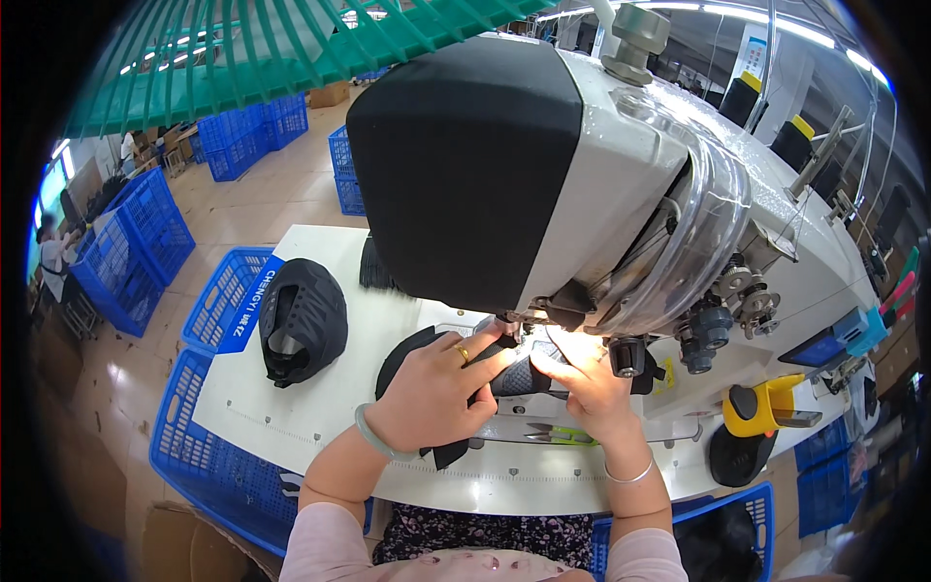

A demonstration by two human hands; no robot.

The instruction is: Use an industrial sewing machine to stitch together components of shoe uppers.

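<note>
A black fabric piece (519,378) with a grey textured patch lies under the needle area of a white and black sewing machine (465,175), lit by a bright lamp. My left hand (436,388), with a ring and a pale bangle, holds the piece from the left, its fingertips close to the presser foot. From the right, my right hand (592,383) grips the same piece, thumb and forefinger near the needle. Glare and the machine head hide the needle point. A finished-looking black cap (303,323) rests on the table to the left.
Green-handled thread snips (562,434) lie on the white table (291,427) just in front of the piece. At right stand a yellow holder (766,403) and a black cloth item (742,454). Blue crates (208,427) flank the table, and a green slatted cover (272,58) hangs overhead.
</note>
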